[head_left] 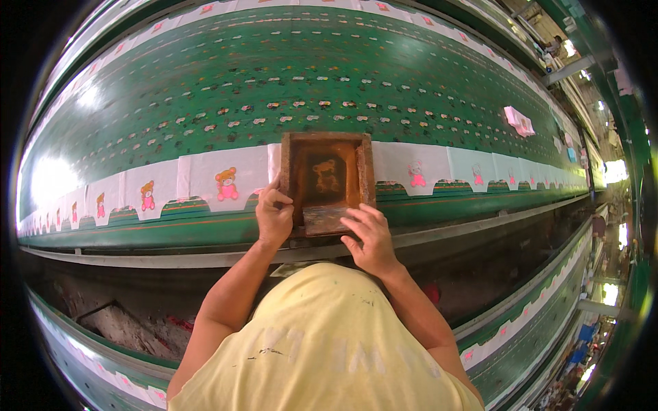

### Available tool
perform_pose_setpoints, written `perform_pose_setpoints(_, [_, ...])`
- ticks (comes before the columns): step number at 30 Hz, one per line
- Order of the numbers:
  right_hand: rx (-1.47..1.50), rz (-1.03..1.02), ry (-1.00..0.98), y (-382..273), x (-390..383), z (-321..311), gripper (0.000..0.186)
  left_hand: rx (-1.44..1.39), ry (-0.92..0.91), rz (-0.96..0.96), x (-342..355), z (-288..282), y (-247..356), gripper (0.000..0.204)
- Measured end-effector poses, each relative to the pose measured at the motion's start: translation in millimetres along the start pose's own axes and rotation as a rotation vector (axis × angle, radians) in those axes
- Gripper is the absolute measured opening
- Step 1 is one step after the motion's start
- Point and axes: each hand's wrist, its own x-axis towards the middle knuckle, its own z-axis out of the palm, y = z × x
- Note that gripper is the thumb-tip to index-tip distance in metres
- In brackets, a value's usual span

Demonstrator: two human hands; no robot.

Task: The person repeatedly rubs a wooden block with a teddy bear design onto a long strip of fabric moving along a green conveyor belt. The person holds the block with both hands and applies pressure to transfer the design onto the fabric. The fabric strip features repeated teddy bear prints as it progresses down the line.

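Note:
A stained wooden screen-printing frame (367, 168) lies over the strip of white cloth pieces at the table's near edge. Its brown mesh (312, 188) carries a bear-shaped stencil. My left hand (275, 216) is closed round the frame's left side near the front corner. Across the frame's near end rests a flat wooden squeegee (324, 221). My right hand (372, 240) has its fingertips and thumb round the squeegee's right end, loosely bent. To the left, a cloth piece (247, 175) bears an orange-brown bear with pink clothes. On the right, another cloth piece (432, 164) shows a bear with pink parts and a pale head.
The long green printing table (226, 89) has rows of small paint marks. A folded pink-and-white cloth (519, 121) lies at the right. A metal rail (171, 260) runs along the near edge. Behind me stands another green table (507, 363) with printed cloth.

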Motion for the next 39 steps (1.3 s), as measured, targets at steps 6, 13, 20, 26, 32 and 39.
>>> perform_pose_setpoints(6, [0.334,0.281,0.138,40,-35,-19,0.044,0.018,-0.006,0.107,-1,0,25,0.025])
perform_pose_setpoints(13, [0.550,0.330,0.183,104,-66,-61,0.043,-0.004,-0.012,0.149,-6,75,65,0.027])
perform_pose_setpoints(20, [0.475,0.330,0.221,205,-110,-138,0.043,-0.043,-0.003,0.090,-25,216,79,0.026])
perform_pose_setpoints(26, [0.550,0.306,0.191,253,-128,-172,0.044,-0.217,0.021,-0.097,-30,266,79,0.023])
perform_pose_setpoints(32, [0.463,0.214,0.223,265,-122,-184,0.038,-0.302,0.012,-0.266,-32,264,80,0.021])
perform_pose_setpoints(39, [0.197,-0.076,0.123,243,-89,-186,0.039,-0.393,0.028,-0.245,-29,272,91,0.019])
